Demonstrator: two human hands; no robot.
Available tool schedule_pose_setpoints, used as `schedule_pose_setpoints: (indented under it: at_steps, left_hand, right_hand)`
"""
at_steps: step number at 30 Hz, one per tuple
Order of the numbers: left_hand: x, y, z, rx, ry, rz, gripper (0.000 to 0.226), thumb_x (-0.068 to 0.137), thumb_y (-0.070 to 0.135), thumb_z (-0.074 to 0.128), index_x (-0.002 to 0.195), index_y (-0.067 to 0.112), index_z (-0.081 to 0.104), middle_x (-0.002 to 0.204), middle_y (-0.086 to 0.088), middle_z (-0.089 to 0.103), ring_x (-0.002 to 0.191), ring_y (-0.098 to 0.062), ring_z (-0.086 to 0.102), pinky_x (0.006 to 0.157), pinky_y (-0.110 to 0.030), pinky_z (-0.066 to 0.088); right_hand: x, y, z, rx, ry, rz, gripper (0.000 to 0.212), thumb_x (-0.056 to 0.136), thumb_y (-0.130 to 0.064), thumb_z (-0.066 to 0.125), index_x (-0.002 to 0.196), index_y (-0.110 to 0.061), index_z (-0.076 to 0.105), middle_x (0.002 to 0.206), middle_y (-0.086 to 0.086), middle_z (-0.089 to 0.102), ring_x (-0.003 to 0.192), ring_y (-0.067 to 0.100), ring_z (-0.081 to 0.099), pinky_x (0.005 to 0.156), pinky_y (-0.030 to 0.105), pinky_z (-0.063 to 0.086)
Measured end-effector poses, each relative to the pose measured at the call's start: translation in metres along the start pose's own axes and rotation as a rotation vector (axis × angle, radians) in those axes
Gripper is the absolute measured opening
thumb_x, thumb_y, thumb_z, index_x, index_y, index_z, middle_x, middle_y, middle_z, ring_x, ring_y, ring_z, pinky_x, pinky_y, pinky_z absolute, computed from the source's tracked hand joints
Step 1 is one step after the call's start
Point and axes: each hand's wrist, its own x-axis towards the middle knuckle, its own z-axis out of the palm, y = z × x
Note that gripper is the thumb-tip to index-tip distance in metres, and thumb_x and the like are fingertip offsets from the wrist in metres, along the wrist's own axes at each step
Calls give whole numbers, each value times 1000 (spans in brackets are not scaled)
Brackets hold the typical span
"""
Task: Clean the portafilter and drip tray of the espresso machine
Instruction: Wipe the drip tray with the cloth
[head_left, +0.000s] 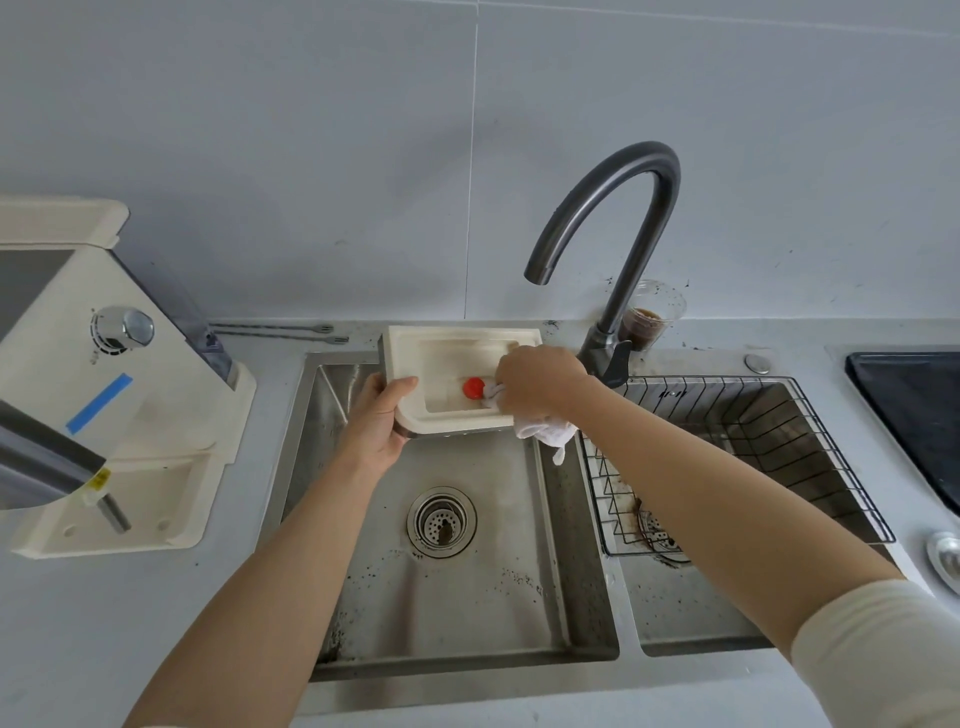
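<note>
A cream machine (104, 374) stands on the grey surface (104, 623), well to the left of the left grip, with bare surface between its edge and the sink (467, 613).

The left hand (376, 421) holds the cream tray (447, 358) by its left edge. The fingers curl under that edge and the thumb lies on top of the rim. The tray is tilted, hollow side facing the viewer, above the back of the left basin. Its far edge is near the wall.

Just right of this grip, inside the hollow, sits a round red piece (473, 387). The right hand (535, 379) reaches in over the tray's right edge, fingers bunched and pinching a white cloth (545, 431) against the inside, touching the red piece. The loose end of the cloth hangs below the tray's near right corner.

Below both grips the basin lies open down to the drain (441, 522), its floor flecked with dark specks.

Just beside the right grip rises the dark tap (623, 208), its spout arching above the hand. A clear cup (647, 317) with brown dregs stands behind it. Right of the grip, a wire rack (753, 441) fills the second basin. A black hob (914, 405) meets the right edge.
</note>
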Motion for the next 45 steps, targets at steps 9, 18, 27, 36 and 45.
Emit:
schedule_pose_setpoints:
  at_steps: [9,18,27,36,45]
  left_hand:
    - [2,5,-3,36,-44,-46,11,90,11,52,89,17,43,95,-6,58,86,-26,57,69,-43,46]
    - [-1,-1,18,25,-85,-68,8,92,16,52,97,14,47,90,-4,61,80,-21,59,70,-39,48]
    - [5,14,13,42,-30,-19,3,90,18,54,91,20,51,89,-2,61,78,-18,59,66,-32,46]
    - [4,7,12,37,-27,-41,8,91,15,52,86,19,47,92,-3,59,81,-21,57,65,-37,45]
    - [18,12,-10,-41,-21,-41,25,90,15,52,114,13,44,104,-3,62,88,-20,62,58,-28,57]
  right_hand:
    - [6,22,-6,534,79,66,30,93,-29,44,83,-10,64,65,1,58,60,15,50,64,30,47]
    - [20,-15,0,482,130,84,31,90,-30,41,107,-11,58,88,4,49,86,27,53,83,37,43]
    - [15,-18,-1,413,-3,-118,27,84,-13,43,104,-7,60,80,6,45,74,20,44,68,30,33]
    - [19,7,7,116,14,-155,48,79,-1,52,114,-33,57,103,-3,44,88,25,55,65,34,47]
    - [5,16,-1,562,99,-106,43,92,-14,45,132,-28,46,121,6,44,104,27,55,94,39,47]
